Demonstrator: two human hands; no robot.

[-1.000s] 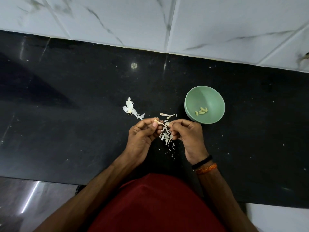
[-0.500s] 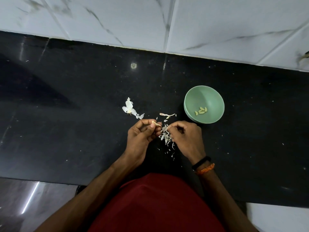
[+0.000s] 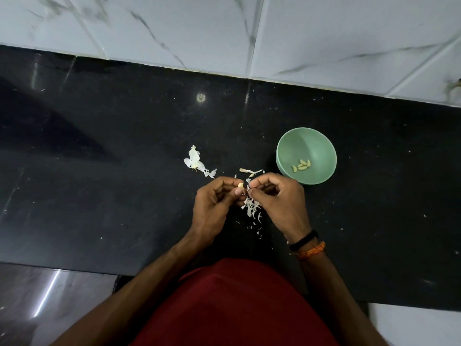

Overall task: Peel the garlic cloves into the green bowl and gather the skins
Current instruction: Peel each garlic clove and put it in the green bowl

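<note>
I have a garlic clove (image 3: 240, 185) pinched at the tips of my left hand (image 3: 215, 203), thumb and forefinger curled tight around it, so that only its pale end shows above my fingers. My right hand (image 3: 279, 199) is just beside it, its thumb and forefinger closed on a thin scrap of skin (image 3: 248, 187) that sits right against the clove; the other fingers are curled into the palm. Both hands are held a little above the counter (image 3: 99, 196), near the middle of its front half.

Under and between my hands lies a loose pile of skins (image 3: 252, 208), with small flakes trailing towards the front edge of the counter. A longer curl of skin (image 3: 250, 171) lies just behind my knuckles, and a bigger papery husk (image 3: 195, 162) rests to the left of that, apart from the pile.

The green bowl (image 3: 306, 156) stands on the counter just behind and to the right of my right hand, close to it but not touching. A few peeled cloves (image 3: 301, 166) lie together in its bottom.

On my right wrist are a black band (image 3: 303, 240) and an orange thread (image 3: 311, 250) side by side. My red shirt (image 3: 237, 305) fills the lower middle of the view, against the counter's front edge. Along the back edge of the black counter runs a wall of white marbled tiles (image 3: 324, 33). A shiny grey floor (image 3: 45, 303) shows below the front left corner.
</note>
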